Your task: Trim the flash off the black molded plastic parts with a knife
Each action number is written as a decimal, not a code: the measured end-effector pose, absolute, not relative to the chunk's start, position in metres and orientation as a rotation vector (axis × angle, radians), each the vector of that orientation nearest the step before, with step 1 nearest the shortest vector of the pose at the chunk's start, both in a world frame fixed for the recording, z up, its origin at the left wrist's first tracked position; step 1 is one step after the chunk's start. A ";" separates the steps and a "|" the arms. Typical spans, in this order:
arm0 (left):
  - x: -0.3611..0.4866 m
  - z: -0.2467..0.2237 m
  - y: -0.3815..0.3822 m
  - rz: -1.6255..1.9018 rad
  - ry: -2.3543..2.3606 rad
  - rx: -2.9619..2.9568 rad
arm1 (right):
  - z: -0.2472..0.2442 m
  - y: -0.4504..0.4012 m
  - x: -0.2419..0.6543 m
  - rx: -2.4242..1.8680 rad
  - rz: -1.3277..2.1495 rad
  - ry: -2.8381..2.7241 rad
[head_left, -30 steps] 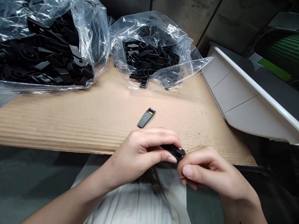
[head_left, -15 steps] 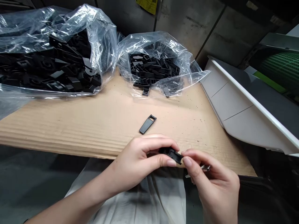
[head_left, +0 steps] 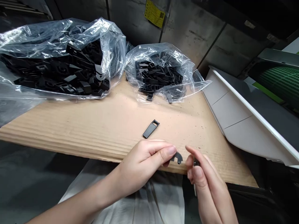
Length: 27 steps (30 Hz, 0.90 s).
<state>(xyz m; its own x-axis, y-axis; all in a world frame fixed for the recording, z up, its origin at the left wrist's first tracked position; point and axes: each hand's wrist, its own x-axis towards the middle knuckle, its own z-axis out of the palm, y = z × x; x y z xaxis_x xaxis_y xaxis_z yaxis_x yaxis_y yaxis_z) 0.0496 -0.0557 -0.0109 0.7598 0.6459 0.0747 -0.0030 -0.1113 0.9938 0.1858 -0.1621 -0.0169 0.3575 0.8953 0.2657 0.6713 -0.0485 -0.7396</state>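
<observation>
Near the front edge of the cardboard [head_left: 93, 124], my left hand [head_left: 151, 161] pinches a black plastic part [head_left: 177, 157], whose notched, curved end sticks out past the fingertips. Just to its right, apart from that part, my right hand [head_left: 205, 177] is closed on a small metal tool [head_left: 195, 186], mostly hidden by the fingers. A flat black tapered clip [head_left: 150, 129] with a square opening at one end lies on the cardboard beyond my left hand.
A large clear bag of black parts [head_left: 58, 71] stands at the back left, a smaller clear bag of black clips [head_left: 161, 74] at the back middle. A white-edged grey panel [head_left: 233, 105] borders the right side. A yellow label [head_left: 154, 14] hangs behind.
My left hand has turned the black part so its notched end shows. My right hand has let go of that part and drawn back slightly, its metal tool now pointing down. The view has shifted a little.
</observation>
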 end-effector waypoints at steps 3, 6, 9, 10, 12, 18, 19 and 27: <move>0.052 -0.010 -0.056 0.618 0.531 1.684 | -0.017 -0.166 0.181 -1.756 0.139 -1.391; 0.053 -0.012 -0.057 0.664 0.555 1.742 | -0.018 -0.166 0.177 -1.686 -0.008 -1.442; 0.054 -0.014 -0.058 0.672 0.560 1.762 | -0.018 -0.162 0.179 -1.619 -0.005 -1.574; 0.055 -0.014 -0.058 0.670 0.553 1.764 | -0.017 -0.160 0.180 -1.607 0.003 -1.598; 0.055 -0.013 -0.058 0.672 0.532 1.769 | -0.015 -0.158 0.185 -1.585 0.017 -1.640; 0.055 -0.012 -0.058 0.702 0.518 1.752 | -0.003 -0.155 0.196 -1.614 0.393 -1.833; 0.055 -0.013 -0.058 0.694 0.525 1.739 | -0.002 -0.155 0.196 -1.620 0.455 -1.855; 0.055 -0.011 -0.057 0.638 0.551 1.670 | -0.010 -0.162 0.187 -1.588 0.240 -1.585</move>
<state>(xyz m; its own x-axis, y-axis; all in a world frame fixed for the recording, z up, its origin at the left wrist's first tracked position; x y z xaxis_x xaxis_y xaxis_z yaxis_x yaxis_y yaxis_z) 0.0554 -0.0575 -0.0107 0.7371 0.6662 0.1131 0.0148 -0.1832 0.9830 0.1869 -0.1617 -0.0101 0.1761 0.8895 0.4216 0.7251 0.1725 -0.6667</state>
